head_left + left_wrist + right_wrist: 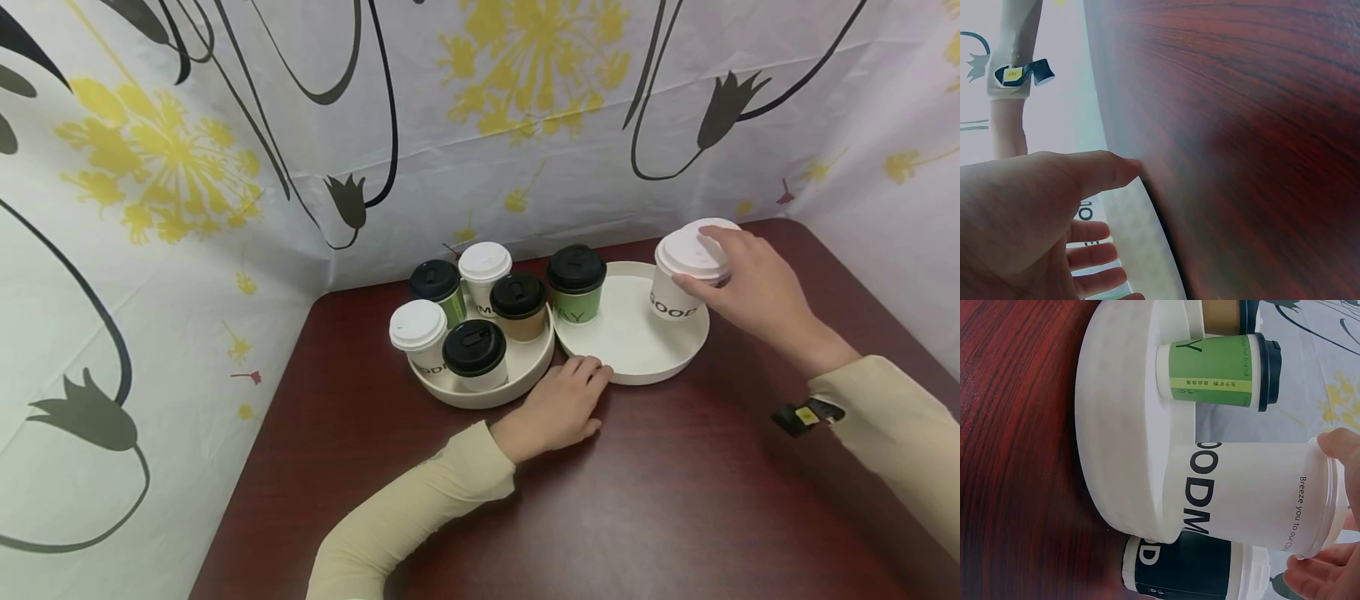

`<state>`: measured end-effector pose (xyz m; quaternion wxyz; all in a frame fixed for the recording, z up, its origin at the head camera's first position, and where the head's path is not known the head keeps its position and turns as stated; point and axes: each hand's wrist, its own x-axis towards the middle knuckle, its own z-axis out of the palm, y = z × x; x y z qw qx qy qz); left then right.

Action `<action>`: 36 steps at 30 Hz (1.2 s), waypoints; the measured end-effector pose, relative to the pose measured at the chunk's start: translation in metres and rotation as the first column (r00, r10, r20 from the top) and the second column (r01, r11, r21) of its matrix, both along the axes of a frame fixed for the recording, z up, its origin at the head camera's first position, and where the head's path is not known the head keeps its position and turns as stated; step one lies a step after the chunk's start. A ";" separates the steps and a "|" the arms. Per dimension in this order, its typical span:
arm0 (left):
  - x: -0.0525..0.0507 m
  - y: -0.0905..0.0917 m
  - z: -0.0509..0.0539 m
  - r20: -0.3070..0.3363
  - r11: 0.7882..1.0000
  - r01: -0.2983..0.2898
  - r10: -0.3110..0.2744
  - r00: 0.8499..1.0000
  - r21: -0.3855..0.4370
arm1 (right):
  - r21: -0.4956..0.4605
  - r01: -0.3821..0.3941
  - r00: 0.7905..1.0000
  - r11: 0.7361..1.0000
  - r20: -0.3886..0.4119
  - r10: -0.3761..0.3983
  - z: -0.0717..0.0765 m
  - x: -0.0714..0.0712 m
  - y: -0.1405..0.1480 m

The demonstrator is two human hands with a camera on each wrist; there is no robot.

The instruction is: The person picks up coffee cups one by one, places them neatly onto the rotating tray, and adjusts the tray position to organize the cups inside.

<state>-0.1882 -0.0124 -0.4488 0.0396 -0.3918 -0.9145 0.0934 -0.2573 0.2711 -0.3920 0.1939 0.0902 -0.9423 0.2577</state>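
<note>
My right hand (757,283) grips a white paper cup (671,296) with black lettering by its white lid, thumb and fingers on opposite sides. This cup is upright at the right part of the right round white tray (637,371); its base is behind the rim in the right wrist view, so I cannot tell whether it touches the tray floor. On the same tray's left side stands a green cup (1210,372) with a black lid. My left hand (558,408) touches the near rim of that tray with relaxed fingers and holds nothing.
The left round tray (480,400) abuts the right one and carries several lidded cups, including a brown cup (525,325). A dark cup (1188,565) with a white lid stands beyond the right tray. A patterned cloth (420,167) backs the dark wooden table (637,500).
</note>
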 end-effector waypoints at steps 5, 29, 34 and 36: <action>-0.001 -0.001 -0.002 -0.005 1.000 -0.004 0.004 1.000 0.000 | 0.001 -0.007 1.000 1.000 0.017 0.007 -0.001 0.000 -0.002; -0.004 -0.003 -0.002 -0.019 0.999 -0.035 0.035 0.999 -0.013 | 0.032 -0.019 0.999 0.999 0.047 0.017 -0.010 -0.005 -0.001; -0.004 -0.003 -0.002 -0.023 0.999 -0.046 0.045 0.999 -0.012 | 0.037 -0.020 0.998 0.999 0.062 0.017 -0.013 -0.007 -0.001; -0.005 -0.004 -0.002 -0.019 0.999 -0.052 0.052 0.998 -0.016 | 0.038 -0.018 0.998 0.999 0.069 0.015 -0.014 -0.007 0.000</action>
